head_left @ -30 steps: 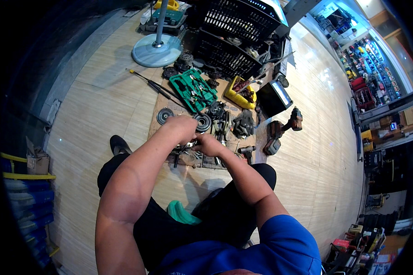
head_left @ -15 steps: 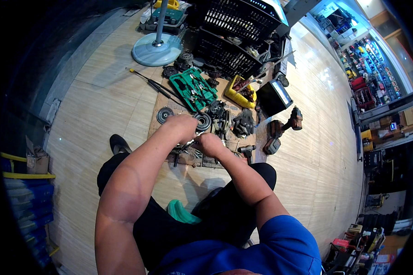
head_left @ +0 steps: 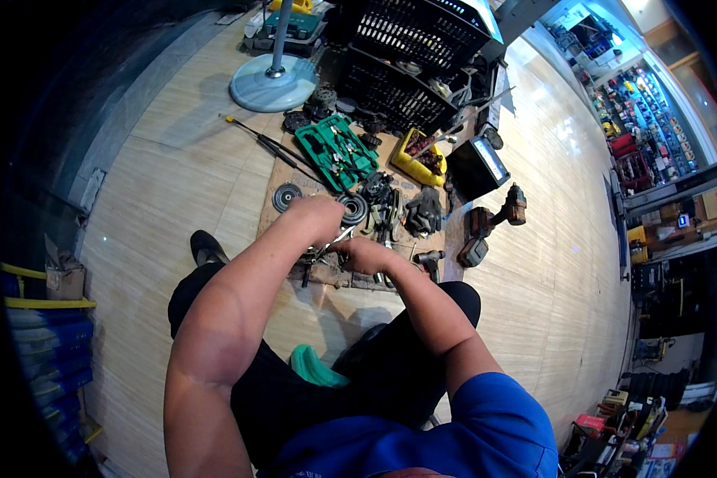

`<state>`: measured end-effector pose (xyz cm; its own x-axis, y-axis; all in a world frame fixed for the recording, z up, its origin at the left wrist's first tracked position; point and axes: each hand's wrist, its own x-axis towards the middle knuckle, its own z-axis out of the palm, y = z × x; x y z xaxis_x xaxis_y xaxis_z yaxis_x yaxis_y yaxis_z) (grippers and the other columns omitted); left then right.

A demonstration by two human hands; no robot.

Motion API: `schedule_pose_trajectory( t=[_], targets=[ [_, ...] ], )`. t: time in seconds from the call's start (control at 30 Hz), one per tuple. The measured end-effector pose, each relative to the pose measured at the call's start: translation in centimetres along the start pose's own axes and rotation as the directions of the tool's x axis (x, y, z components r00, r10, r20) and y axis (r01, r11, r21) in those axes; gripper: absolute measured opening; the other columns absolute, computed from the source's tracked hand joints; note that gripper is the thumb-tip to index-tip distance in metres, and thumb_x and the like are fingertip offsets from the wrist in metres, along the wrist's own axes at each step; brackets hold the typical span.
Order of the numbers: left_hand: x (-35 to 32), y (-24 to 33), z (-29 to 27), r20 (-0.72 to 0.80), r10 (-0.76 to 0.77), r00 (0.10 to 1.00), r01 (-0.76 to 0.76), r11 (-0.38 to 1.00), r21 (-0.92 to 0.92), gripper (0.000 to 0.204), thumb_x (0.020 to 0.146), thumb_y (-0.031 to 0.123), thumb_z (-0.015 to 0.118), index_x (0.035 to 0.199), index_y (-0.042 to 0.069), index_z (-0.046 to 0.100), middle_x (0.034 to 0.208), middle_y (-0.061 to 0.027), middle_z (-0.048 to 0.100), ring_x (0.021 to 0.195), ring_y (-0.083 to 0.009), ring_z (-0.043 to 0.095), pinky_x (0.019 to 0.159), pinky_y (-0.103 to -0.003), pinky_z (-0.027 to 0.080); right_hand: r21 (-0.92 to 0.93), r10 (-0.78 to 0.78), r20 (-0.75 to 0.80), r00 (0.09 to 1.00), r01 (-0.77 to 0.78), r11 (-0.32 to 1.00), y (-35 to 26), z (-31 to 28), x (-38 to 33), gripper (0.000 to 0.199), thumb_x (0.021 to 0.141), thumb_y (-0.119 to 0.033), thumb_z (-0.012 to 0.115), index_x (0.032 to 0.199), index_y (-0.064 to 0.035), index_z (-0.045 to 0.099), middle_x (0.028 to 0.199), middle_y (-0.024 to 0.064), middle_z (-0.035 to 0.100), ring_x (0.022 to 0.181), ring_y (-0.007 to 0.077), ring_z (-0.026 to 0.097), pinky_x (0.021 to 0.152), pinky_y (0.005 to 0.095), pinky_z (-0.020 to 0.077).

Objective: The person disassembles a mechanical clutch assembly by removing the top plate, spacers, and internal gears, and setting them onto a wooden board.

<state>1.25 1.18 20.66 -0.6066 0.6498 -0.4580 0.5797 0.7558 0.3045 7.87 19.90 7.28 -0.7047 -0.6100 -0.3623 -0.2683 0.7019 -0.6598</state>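
My left hand (head_left: 319, 218) is closed over the near part of a work board, its fingers mostly turned out of sight. Close to its right, my right hand (head_left: 362, 255) has its fingers bent inward toward the same spot. A slim shiny metal tool (head_left: 342, 236) shows between the two hands; its kind and which hand grips it are unclear. Below them lie dark metal parts (head_left: 314, 256), partly covered by the hands. Two round pulley-like parts sit just beyond: one (head_left: 286, 197) to the left, the other (head_left: 352, 209) against the left hand.
On the cardboard (head_left: 272, 227) lie an opened green tool case (head_left: 335, 153), a yellow container (head_left: 418, 158) and dark gloves (head_left: 424, 212). A black battery (head_left: 476, 169) and cordless impact wrench (head_left: 486, 225) stand right. Black crates (head_left: 402, 88) and a round stand base (head_left: 272, 84) lie beyond.
My right hand has shifted slightly downward, its fingers looking less tightly curled. More of the shiny tool shows between the hands. My left hand has barely moved.
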Motion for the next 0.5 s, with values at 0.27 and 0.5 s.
schedule_pose_trajectory(
  t=[0.27,0.5],
  targets=[
    [0.09,0.1,0.09,0.025,-0.008,1.0,0.008,1.0,0.007,0.039,0.088,0.03,0.072,0.118,0.004,0.066,0.118,-0.0204,0.068,0.111,-0.037,0.065,0.092,-0.047,0.054,-0.179,0.053,-0.045,0.998,-0.06,0.982,-0.75,-0.57,-0.18,0.066,0.08,-0.016,0.076,0.141,-0.0149,0.052,0.104,0.0221,0.069,0.096,0.0427,0.065,0.084,0.05,0.051],
    [0.17,-0.07,0.35,0.014,0.007,1.0,-0.007,1.0,0.005,0.04,0.089,0.029,0.071,0.119,0.004,0.065,0.118,-0.0204,0.068,0.111,-0.0371,0.065,0.092,-0.047,0.054,-0.162,0.017,-0.05,0.999,-0.025,0.986,-0.07,-0.21,0.12,0.061,0.077,-0.015,0.078,0.135,-0.0125,0.057,0.102,0.0213,0.069,0.094,0.0404,0.066,0.083,0.0482,0.0521]
  ],
)
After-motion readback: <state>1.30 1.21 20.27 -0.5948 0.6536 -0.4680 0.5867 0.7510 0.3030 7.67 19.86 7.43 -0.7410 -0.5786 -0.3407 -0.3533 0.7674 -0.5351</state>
